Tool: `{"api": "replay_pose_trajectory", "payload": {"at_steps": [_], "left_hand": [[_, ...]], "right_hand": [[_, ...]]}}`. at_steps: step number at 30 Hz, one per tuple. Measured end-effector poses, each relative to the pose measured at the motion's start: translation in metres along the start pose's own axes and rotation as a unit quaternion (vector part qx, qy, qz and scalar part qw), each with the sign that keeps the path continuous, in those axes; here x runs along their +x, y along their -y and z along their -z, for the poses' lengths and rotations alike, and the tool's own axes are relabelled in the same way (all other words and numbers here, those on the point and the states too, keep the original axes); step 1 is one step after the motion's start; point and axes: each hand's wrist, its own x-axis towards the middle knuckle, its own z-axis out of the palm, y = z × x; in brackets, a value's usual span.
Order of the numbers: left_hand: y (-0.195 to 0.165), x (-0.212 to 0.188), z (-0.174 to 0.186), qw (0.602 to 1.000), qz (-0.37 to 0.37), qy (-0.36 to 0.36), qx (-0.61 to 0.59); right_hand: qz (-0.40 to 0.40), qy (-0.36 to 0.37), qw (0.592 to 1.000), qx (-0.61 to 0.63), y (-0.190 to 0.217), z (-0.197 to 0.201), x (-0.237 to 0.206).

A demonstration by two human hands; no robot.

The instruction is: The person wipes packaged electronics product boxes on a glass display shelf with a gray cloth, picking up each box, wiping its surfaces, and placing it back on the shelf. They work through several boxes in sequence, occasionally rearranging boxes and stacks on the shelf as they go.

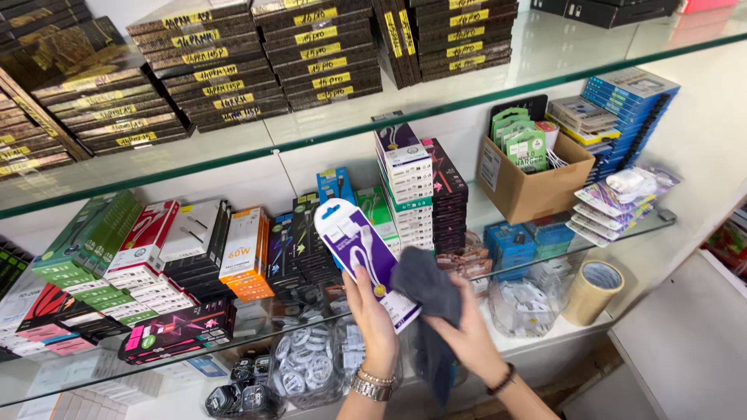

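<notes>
My left hand (372,315) holds a long purple and white cable package (356,245) up in front of the middle glass shelf, fingers wrapped around its lower part. A metal watch and bracelet sit on that wrist. Next to it, my right hand (469,334) grips a dark grey cloth (426,295) that is pressed against the package's right edge and hangs down below my hands. A dark band circles my right wrist.
Glass shelves (311,140) carry stacks of boxed cables and chargers. A cardboard box (537,183) of green packets stands at right, with blue boxes (634,109) behind. A tape roll (593,292) and bagged cables (307,369) lie on the lower shelf.
</notes>
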Motion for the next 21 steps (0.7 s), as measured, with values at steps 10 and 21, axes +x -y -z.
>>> {"api": "replay_pose_trajectory", "payload": {"at_steps": [10, 21], "left_hand": [[-0.047, 0.062, -0.058, 0.994, -0.016, 0.021, 0.108], [-0.083, 0.169, -0.162, 0.984, 0.118, 0.134, 0.003]], "right_hand": [[0.092, -0.127, 0.933, -0.323, 0.004, 0.1, 0.131], [0.272, 0.092, 0.924, -0.254, 0.075, 0.035, 0.226]]}}
